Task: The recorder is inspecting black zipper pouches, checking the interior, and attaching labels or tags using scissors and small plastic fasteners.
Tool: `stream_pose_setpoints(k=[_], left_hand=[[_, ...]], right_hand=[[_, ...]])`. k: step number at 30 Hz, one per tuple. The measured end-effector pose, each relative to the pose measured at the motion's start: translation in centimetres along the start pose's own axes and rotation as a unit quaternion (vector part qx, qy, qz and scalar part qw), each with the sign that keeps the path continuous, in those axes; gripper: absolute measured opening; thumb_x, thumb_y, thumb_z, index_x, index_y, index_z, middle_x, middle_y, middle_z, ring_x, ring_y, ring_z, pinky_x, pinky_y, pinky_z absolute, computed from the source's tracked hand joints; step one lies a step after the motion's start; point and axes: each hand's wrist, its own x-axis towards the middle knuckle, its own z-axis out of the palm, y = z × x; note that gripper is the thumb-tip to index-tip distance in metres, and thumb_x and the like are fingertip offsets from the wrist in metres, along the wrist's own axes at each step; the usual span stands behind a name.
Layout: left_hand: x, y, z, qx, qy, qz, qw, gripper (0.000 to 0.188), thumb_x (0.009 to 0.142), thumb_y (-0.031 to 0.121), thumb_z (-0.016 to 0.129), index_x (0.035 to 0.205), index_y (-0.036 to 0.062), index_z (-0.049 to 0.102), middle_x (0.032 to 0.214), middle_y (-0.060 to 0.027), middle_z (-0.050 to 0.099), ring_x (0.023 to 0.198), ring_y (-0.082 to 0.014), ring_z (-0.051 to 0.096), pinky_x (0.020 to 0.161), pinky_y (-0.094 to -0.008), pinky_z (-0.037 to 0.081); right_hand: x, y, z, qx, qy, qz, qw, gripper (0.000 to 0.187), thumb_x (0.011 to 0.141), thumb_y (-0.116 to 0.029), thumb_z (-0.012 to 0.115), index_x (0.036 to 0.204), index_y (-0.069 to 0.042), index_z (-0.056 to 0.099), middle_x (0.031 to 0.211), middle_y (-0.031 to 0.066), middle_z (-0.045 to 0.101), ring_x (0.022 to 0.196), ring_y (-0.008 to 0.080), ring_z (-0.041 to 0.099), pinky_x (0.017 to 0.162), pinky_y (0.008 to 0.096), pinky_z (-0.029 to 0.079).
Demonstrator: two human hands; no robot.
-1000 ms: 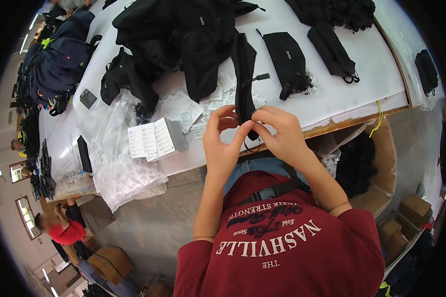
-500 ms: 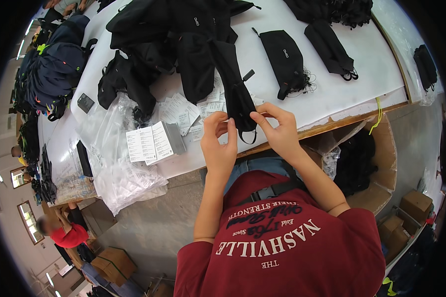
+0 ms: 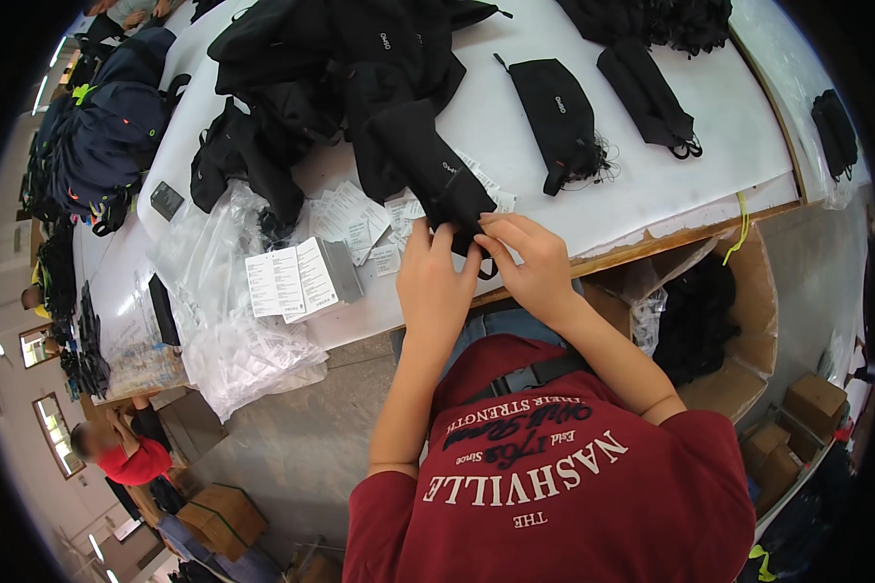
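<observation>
Both hands — left hand (image 3: 436, 282), right hand (image 3: 527, 260) — pinching black pouch (image 3: 428, 165) end; white table (image 3: 651, 175) edge.

A black fabric pouch (image 3: 428, 165) is lying on the white table, long and narrow, running at a slant from the dark pile down toward the table's near edge. Its near end is hanging right at that edge, where 2 hands are gripping it: the left hand (image 3: 436, 282) is pinching it from the left and the right hand (image 3: 530, 262) is pinching it from the right, fingertips nearly meeting. A small pale mark is showing on its upper face near the middle.
</observation>
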Motion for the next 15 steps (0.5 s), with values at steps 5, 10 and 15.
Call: stream_pose_setpoints(k=[5, 10, 15], left_hand=[[0.2, -0.5, 0.1, 0.012, -0.04, -0.018, 0.999, 0.025, 0.075, 0.014, 0.069, 0.097, 0.003, 0.063, 0.095, -0.0156, 0.059, 0.081, -0.0299, 0.06, 0.067, -0.0368, 0.047], [-0.4, -0.6, 0.0, -0.19, -0.021, -0.013, 0.982, 0.013, 0.08, 0.011, 0.066, 0.09, 0.0034, 0.062, 0.112, -0.0148, 0.062, 0.095, -0.0317, 0.062, 0.079, -0.0358, 0.049], [-1.9, -1.0, -0.4, -0.252, -0.091, -0.022, 0.963, 0.012, 0.08, 0.012, 0.068, 0.088, 0.0043, 0.062, 0.125, -0.0182, 0.056, 0.107, -0.034, 0.059, 0.088, -0.0368, 0.047]], right_hand=[[-0.2, -0.3, 0.2, -0.007, -0.011, 0.027, 1.0, 0.01, 0.083, -0.011, 0.064, 0.085, -0.002, 0.06, 0.08, 0.0103, 0.061, 0.069, 0.0297, 0.06, 0.057, 0.0351, 0.046], [-0.3, 0.4, 0.4, 0.008, -0.006, 0.06, 0.998, 0.01, 0.084, -0.011, 0.064, 0.082, -0.003, 0.058, 0.074, 0.0103, 0.057, 0.064, 0.0291, 0.058, 0.054, 0.0365, 0.043], [-0.2, 0.6, 0.3, 0.052, -0.003, 0.116, 0.992, 0.013, 0.086, -0.013, 0.063, 0.081, -0.002, 0.057, 0.073, 0.0101, 0.058, 0.061, 0.0275, 0.058, 0.055, 0.0326, 0.048]])
